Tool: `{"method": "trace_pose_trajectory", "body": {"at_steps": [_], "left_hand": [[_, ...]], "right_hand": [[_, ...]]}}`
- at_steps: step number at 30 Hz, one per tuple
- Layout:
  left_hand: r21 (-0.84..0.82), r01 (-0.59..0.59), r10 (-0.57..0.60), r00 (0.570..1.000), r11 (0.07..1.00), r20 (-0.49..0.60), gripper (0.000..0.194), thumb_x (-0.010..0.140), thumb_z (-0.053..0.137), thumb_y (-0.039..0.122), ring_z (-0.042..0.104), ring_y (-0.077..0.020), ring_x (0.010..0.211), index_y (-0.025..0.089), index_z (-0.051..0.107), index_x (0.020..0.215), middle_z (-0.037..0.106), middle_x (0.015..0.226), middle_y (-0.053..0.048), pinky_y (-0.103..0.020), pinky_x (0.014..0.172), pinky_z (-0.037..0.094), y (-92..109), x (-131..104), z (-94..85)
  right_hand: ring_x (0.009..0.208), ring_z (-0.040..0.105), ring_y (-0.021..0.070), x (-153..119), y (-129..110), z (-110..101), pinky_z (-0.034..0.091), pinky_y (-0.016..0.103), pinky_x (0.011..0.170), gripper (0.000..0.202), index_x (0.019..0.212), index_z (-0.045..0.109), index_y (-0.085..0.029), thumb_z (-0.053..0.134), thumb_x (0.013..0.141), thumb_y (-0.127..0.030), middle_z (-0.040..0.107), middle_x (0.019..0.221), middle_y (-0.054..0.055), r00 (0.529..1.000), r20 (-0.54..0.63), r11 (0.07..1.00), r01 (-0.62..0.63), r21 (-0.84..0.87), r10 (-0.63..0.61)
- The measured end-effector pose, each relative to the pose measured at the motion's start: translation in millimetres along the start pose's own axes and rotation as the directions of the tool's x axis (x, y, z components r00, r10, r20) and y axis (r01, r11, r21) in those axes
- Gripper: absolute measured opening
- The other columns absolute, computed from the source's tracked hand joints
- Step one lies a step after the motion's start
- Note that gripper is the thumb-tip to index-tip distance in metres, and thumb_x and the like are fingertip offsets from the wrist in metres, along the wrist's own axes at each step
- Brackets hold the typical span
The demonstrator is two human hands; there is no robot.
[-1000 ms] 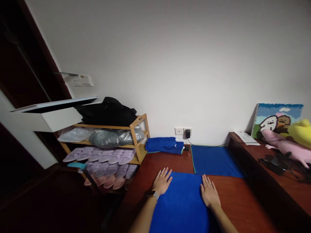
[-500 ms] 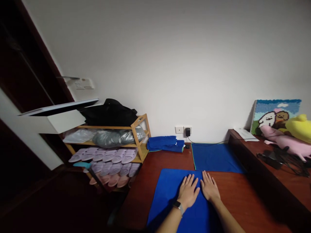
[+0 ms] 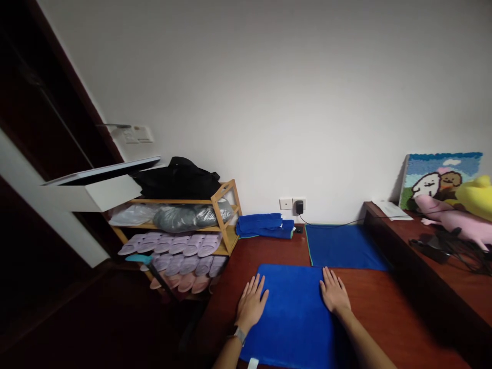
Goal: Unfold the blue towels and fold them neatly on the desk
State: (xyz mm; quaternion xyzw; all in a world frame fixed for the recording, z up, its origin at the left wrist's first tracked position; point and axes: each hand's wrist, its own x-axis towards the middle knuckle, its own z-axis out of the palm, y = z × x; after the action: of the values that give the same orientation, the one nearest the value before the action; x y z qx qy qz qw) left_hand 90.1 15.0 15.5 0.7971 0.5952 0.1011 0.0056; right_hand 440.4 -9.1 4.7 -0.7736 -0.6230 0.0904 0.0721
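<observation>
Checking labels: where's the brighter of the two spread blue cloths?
Head view, lower centre: the brighter cloth lies on the table, between the left hand and right hand, nearer the camera than the green-edged cloth.

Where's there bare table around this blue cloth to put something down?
The widest bare patch of table lies right of the right hand, this side of the far cloth. A smaller one sits between the folded cloths and the near cloth. It's crowded on the raised desk at right: pink toy, yellow toy, cables.
</observation>
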Motion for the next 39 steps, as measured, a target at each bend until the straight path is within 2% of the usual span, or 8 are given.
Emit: {"method": "trace_pose_trajectory", "body": {"at_steps": [8,13,16,20,24,27,34,39], "left_hand": [[0.005,0.068,-0.068,0.998,0.998,0.008,0.06,0.106,0.028,0.048,0.03,-0.0243,0.153,0.021,0.034,0.159,0.031,0.166,-0.005,-0.047,0.125,0.028,7,-7,-2.4],[0.001,0.017,-0.017,0.983,1.0,-0.181,0.057,0.107,0.026,0.043,0.032,-0.0249,0.153,0.019,0.042,0.156,0.035,0.165,-0.009,-0.048,0.125,0.027,16,-10,-15.1],[-0.028,-0.106,0.096,0.967,0.994,-0.235,0.055,0.107,0.025,0.042,0.033,-0.0236,0.152,0.021,0.045,0.154,0.039,0.164,-0.007,-0.046,0.125,0.028,57,-13,-21.9],[-0.111,-0.317,0.302,0.945,0.942,-0.128,0.054,0.108,0.026,0.046,0.029,-0.0227,0.154,0.029,0.037,0.158,0.035,0.166,-0.002,-0.047,0.126,0.027,136,-22,-14.2],[-0.189,-0.317,0.322,0.947,0.929,-0.004,0.057,0.107,0.023,0.051,0.029,-0.024,0.154,0.032,0.032,0.159,0.034,0.166,-0.003,-0.049,0.126,0.026,178,-30,3.8],[-0.175,-0.265,0.273,0.962,0.948,0.026,0.059,0.106,0.023,0.053,0.025,-0.025,0.155,0.031,0.027,0.161,0.03,0.168,-0.004,-0.051,0.127,0.024,155,-36,8.2],[-0.016,0.029,-0.029,0.999,0.999,0.036,0.066,0.105,0.023,0.058,0.025,-0.0251,0.155,0.024,0.029,0.161,0.027,0.168,-0.006,-0.049,0.126,0.023,19,-61,-12.7],[0.024,0.089,-0.089,0.996,0.996,-0.002,0.065,0.105,0.025,0.056,0.028,-0.0241,0.154,0.022,0.03,0.161,0.03,0.167,-0.007,-0.047,0.126,0.025,-4,-69,-16.3]], "right_hand": [[0.157,0.011,0.0172,-21,-10,-28,0.015,0.039,0.127,0.066,0.163,0.012,-0.019,0.009,0.103,-0.046,0.013,0.171,-0.002,1.0,0.019,0.995,0.008,0.095,-0.01],[0.158,0.011,0.0202,-63,-15,-13,0.016,0.044,0.127,0.067,0.163,0.016,-0.019,0.008,0.102,-0.046,0.016,0.17,-0.002,0.998,-0.062,0.996,-0.011,0.085,0.016],[0.157,0.012,0.0228,-78,-16,-3,0.013,0.044,0.128,0.069,0.162,0.017,-0.015,0.011,0.102,-0.047,0.018,0.17,-0.001,1.0,0.001,0.999,-0.021,0.025,0.021],[0.157,0.011,0.0239,-82,-18,0,0.011,0.044,0.128,0.069,0.162,0.016,-0.013,0.01,0.101,-0.045,0.016,0.17,0.0,1.0,0.019,0.999,-0.015,-0.049,0.016],[0.158,0.011,0.0242,-81,-16,3,0.011,0.045,0.127,0.067,0.162,0.017,-0.013,0.013,0.101,-0.042,0.015,0.17,0.0,1.0,0.01,0.996,0.001,-0.087,0.0],[0.157,0.013,0.0244,-81,-15,5,0.011,0.046,0.127,0.068,0.162,0.018,-0.014,0.013,0.101,-0.043,0.017,0.169,0.002,1.0,-0.006,0.998,-0.005,-0.068,0.004],[0.157,0.014,0.0245,-82,-16,7,0.012,0.045,0.127,0.07,0.162,0.017,-0.014,0.01,0.101,-0.046,0.017,0.17,0.001,1.0,-0.01,0.998,-0.023,-0.052,0.023],[0.157,0.014,0.0239,-83,-18,0,0.011,0.046,0.127,0.068,0.162,0.017,-0.014,0.012,0.101,-0.045,0.017,0.17,0.002,0.999,-0.008,0.998,-0.036,-0.046,0.035]]}}
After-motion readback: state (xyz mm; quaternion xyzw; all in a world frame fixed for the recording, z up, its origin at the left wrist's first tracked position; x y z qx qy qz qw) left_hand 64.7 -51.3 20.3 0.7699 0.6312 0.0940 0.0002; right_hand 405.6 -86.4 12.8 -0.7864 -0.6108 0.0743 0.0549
